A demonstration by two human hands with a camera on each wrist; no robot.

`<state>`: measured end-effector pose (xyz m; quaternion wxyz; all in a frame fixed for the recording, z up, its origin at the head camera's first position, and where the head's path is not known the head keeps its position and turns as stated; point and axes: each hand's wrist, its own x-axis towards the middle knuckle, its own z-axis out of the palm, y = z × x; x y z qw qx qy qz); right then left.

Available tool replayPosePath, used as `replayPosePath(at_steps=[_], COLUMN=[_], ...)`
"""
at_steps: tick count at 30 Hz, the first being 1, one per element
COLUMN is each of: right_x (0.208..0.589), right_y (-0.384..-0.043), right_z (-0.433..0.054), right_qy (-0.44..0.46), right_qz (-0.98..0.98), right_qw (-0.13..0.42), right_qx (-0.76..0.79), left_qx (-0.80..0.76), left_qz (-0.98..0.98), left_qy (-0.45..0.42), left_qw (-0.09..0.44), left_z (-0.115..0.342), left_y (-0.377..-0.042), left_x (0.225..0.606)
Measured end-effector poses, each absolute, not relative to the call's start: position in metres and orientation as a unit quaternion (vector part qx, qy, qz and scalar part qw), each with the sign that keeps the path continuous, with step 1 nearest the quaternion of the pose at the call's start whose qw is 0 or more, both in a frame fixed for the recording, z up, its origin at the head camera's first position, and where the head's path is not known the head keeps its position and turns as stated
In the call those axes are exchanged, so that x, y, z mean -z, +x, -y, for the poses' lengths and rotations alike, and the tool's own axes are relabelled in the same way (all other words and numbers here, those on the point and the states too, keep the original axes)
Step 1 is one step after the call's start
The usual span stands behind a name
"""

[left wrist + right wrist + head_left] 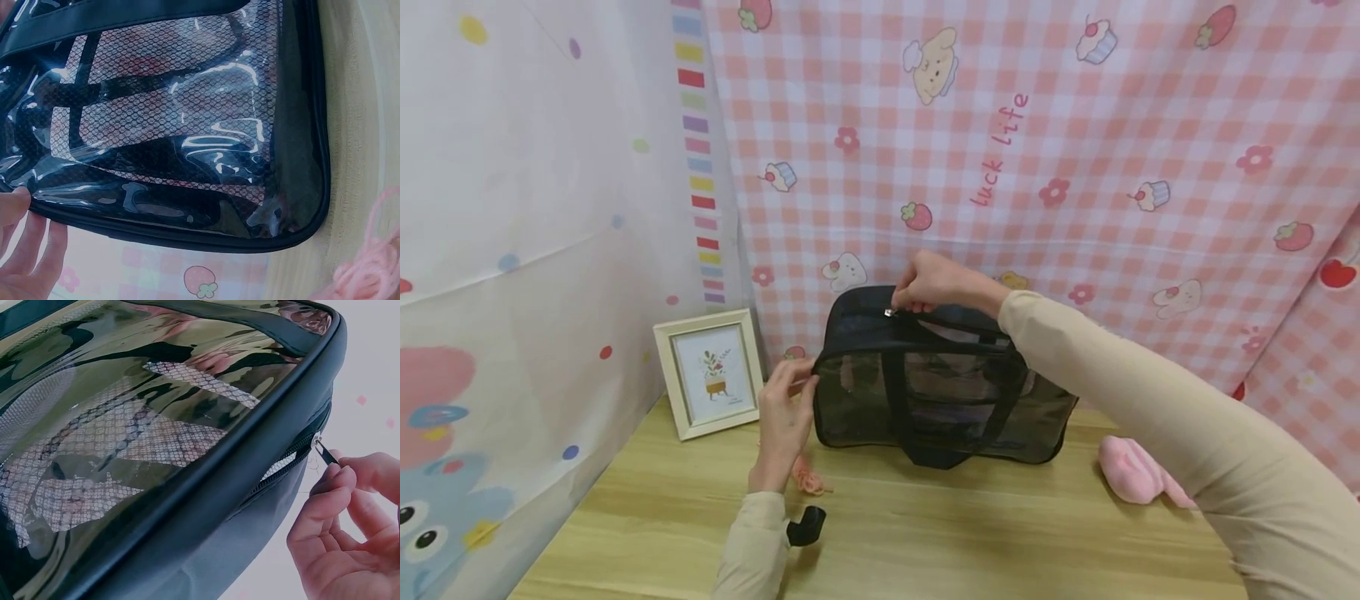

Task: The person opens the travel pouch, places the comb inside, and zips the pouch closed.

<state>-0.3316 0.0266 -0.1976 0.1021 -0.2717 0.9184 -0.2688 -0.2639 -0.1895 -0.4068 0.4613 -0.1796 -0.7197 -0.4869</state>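
A black bag (857, 408) with see-through panels, mesh inside and black straps stands upright on the table. At its top, my right hand (936, 282) pinches the zipper pull (327, 453) between thumb and fingers. Beside the slider the zipper (281, 474) is parted, and a strip of white mesh shows through the gap. My left hand (788, 408) holds the bag's upper left edge, its thumb on the front side and its other fingers (53, 247) behind the rim. What lies within the bag is hard to make out through the dark panel.
A framed plant picture (715, 375) stands left of the bag. Pink yarn (807, 477) and a small black object (807, 527) lie by the left forearm. A pink plush-like item (1131, 471) lies at the right. A checked curtain (865, 208) hangs behind.
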Motion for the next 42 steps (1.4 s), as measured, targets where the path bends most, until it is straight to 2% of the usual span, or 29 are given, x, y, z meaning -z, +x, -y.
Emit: replayPosePath(at_steps=[12, 42], right_x=[0.198, 0.213], right_y=[-0.334, -0.333], right_z=[-0.036, -0.096], right_qy=[-0.272, -0.239], right_qz=[-0.919, -0.922], right_qw=[0.106, 0.127], right_qx=[0.265, 0.277], left_qx=[0.484, 0.479], left_qz=[0.717, 0.72], left_qy=[-0.179, -0.175], left_qw=[0.469, 0.47], left_z=[0.191, 0.187], left_y=[-0.265, -0.265], left_x=[0.407, 0.408])
